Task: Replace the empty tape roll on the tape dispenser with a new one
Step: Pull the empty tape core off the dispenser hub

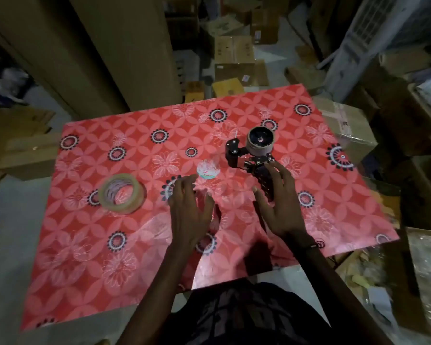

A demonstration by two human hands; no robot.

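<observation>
Storeroom or warehouse: stacked cardboard boxes crowd floor around red-patterned table.

Table cover was red w/ paler pink petal lattice, white line-drawn flowers & black-and-white ring medallions. New roll was clear w/ a yellowish-tan tint, the red showing thru it; dispenser was black w/ shiny silver metal bits, and the core on it was grey-beige w/ a dark centre. Small round thing mid-table was white w/ a teal-green edge & faint pink marks; boxes behind were brown cardboard, shirt was black w/ a dim grey print, wristband was black.
</observation>
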